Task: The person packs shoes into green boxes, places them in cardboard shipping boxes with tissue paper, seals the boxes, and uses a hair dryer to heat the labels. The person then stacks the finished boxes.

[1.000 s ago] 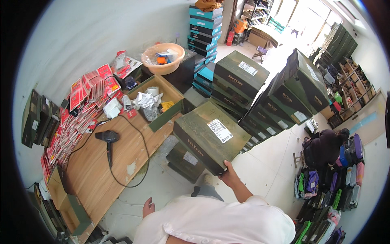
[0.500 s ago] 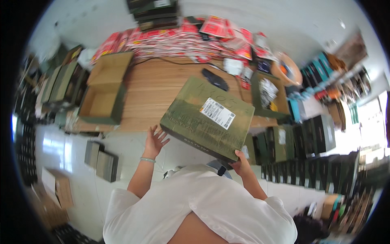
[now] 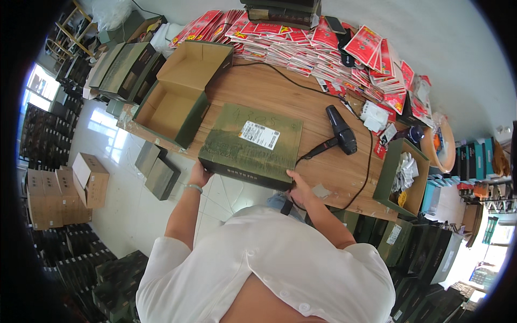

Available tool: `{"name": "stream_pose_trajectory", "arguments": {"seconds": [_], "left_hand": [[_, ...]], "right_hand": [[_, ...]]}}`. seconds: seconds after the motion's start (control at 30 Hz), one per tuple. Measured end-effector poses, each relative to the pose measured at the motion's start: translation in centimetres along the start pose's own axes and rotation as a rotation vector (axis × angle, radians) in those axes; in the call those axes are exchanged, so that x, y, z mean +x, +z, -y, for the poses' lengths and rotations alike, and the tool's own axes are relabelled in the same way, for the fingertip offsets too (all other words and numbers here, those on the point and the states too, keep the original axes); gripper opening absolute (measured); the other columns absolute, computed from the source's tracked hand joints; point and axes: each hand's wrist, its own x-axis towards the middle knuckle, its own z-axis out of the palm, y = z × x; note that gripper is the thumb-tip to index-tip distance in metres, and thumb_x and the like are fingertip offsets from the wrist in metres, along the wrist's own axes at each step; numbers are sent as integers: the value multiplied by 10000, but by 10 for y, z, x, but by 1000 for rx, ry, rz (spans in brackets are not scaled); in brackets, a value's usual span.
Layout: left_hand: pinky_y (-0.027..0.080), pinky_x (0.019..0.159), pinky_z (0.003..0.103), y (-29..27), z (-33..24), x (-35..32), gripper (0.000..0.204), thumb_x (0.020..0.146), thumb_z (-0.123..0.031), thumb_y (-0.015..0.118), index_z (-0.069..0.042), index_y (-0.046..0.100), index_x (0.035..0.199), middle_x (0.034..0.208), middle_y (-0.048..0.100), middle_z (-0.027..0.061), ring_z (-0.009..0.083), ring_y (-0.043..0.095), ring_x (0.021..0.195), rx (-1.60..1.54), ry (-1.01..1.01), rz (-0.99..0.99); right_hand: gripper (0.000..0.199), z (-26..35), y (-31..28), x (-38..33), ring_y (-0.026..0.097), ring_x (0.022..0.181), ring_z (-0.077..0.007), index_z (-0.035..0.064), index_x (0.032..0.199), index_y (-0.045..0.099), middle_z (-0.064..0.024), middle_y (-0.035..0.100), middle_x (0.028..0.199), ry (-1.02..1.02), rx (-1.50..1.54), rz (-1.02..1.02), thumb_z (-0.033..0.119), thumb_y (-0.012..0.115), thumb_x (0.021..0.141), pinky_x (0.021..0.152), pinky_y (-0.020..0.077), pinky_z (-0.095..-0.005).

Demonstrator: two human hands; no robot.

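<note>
A closed dark green cardboard box (image 3: 221, 140) with a white label on its lid lies level at the near edge of the wooden table (image 3: 258, 86). My left hand (image 3: 200, 175) grips its near left corner, with most of the fingers hidden against the box. At the near right corner my right hand (image 3: 299, 188) holds on, thumb on the top edge and the other fingers out of sight below. Just right of the box is a black hair dryer (image 3: 342, 134) with its cord. An open, bare-bottomed green box (image 3: 172, 110) stands to the left, lid raised.
Stacked red-and-white packets (image 3: 323, 51) line the table's back, with a phone (image 3: 335, 25) on them. An open green box (image 3: 389, 177) with crumpled paper stands at right. Brown cartons (image 3: 94, 180) and more green boxes (image 3: 156, 171) are on the floor.
My left hand, spread and apart from the box before, now grips its left corner. The box has been levelled and turned straighter. My view has shifted, showing the hair dryer fully.
</note>
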Motion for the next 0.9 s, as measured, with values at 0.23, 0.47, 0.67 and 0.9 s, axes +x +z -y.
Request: {"name": "stream_pose_trajectory", "arguments": {"seconds": [0.23, 0.47, 0.67, 0.9], "left_hand": [[406, 996, 433, -25, -2, 86, 341, 1003, -415, 439, -160, 558, 1195, 1237, 576, -3, 188, 527, 1118, 187, 84, -101], [413, 1017, 391, 72, -125, -28, 542, 1021, -511, 386, -113, 487, 1375, 1344, 551, 23, 200, 537, 1167, 247, 245, 117], [421, 1009, 350, 144, -207, -19, 581, 1037, -464, 393, -55, 415, 1449, 1355, 558, 84, 190, 571, 1116, 211, 379, 559], [458, 993, 350, 100, -156, 27, 515, 981, -385, 571, -41, 536, 1363, 1324, 588, 114, 230, 578, 1157, 916, 561, 594]], "right_hand": [[622, 58, 17, 27, 500, 1033, -175, 101, 1328, 544, -24, 570, 1264, 60, -59, -37, 515, 664, 879, 815, 372, -319], [777, 143, 51, -30, 448, 1262, -252, 35, 1406, 453, -173, 510, 1343, 154, -77, -94, 661, 398, 949, 1004, 361, -349], [555, 186, 93, 4, 590, 1069, -191, 46, 1334, 502, -75, 632, 1209, -471, -247, -133, 493, 381, 1028, 854, 449, -339], [608, 90, 151, 37, 557, 1187, -270, 109, 1375, 492, -139, 577, 1298, -554, -1119, -400, 321, 731, 857, 1013, 407, -372]]}}
